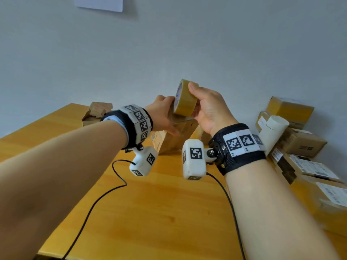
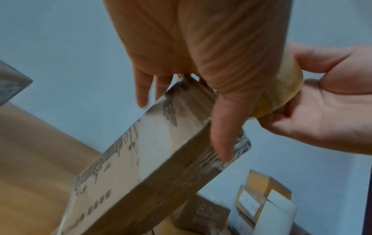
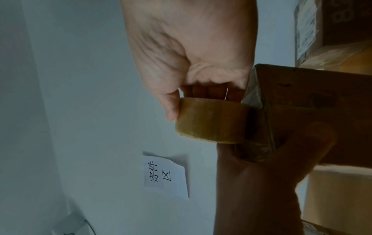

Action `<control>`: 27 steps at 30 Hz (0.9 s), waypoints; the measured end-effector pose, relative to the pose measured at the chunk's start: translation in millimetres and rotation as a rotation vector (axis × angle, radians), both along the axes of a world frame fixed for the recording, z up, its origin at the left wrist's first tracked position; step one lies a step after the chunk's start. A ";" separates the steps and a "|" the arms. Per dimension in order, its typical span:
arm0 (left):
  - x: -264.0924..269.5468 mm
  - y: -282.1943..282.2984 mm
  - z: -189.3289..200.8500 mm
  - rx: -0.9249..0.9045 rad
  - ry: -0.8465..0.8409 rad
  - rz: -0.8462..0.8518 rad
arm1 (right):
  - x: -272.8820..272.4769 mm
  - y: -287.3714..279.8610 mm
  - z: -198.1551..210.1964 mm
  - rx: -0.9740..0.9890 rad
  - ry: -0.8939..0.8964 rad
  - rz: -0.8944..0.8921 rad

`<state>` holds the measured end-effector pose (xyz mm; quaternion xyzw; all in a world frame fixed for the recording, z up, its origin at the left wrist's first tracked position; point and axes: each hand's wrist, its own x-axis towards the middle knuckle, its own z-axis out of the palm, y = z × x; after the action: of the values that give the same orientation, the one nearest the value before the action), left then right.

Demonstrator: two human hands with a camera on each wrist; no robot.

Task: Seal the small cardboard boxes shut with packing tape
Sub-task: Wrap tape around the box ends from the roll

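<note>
A small cardboard box (image 1: 169, 141) stands tilted on one edge on the wooden table (image 1: 150, 212). My left hand (image 1: 159, 111) grips its raised end, thumb down one face (image 2: 223, 135) and fingers over the far edge. My right hand (image 1: 206, 107) holds a brown packing tape roll (image 1: 185, 102) against the box's upper end, thumb on top and fingers underneath. In the right wrist view the tape roll (image 3: 211, 122) touches the box (image 3: 312, 95) at a corner, where a glossy strip of tape (image 3: 255, 98) lies over the cardboard. In the left wrist view the roll (image 2: 281, 89) shows behind my thumb.
A pile of labelled cardboard boxes (image 1: 300, 143) fills the table's right side, with a white cylinder (image 1: 272, 132) leaning on it. An open box (image 1: 95, 113) sits at the far left corner. Two black cables (image 1: 112, 184) trail across the table. A paper note (image 3: 165, 174) hangs on the wall.
</note>
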<state>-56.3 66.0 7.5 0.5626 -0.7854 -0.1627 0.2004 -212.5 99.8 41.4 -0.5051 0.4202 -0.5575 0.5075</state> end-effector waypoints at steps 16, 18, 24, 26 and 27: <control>22.5 -6.9 11.1 0.286 0.267 0.025 | 2.9 5.4 21.8 0.014 0.030 -0.038; 21.1 -6.0 11.3 0.309 0.293 0.020 | 3.5 5.8 23.8 0.026 0.046 -0.050; 16.1 -6.1 5.9 0.214 0.238 0.065 | -1.4 8.1 17.3 0.061 0.095 -0.072; 14.6 -5.5 3.7 0.181 0.226 0.101 | -2.5 8.3 11.1 0.082 0.099 -0.087; 13.5 -4.9 3.4 0.176 0.216 0.106 | -3.3 8.3 9.2 0.087 0.104 -0.095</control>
<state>-42.8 61.2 10.8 0.5979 -0.7110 -0.2798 0.2422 -215.9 108.1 50.6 -0.4902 0.4933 -0.5352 0.4795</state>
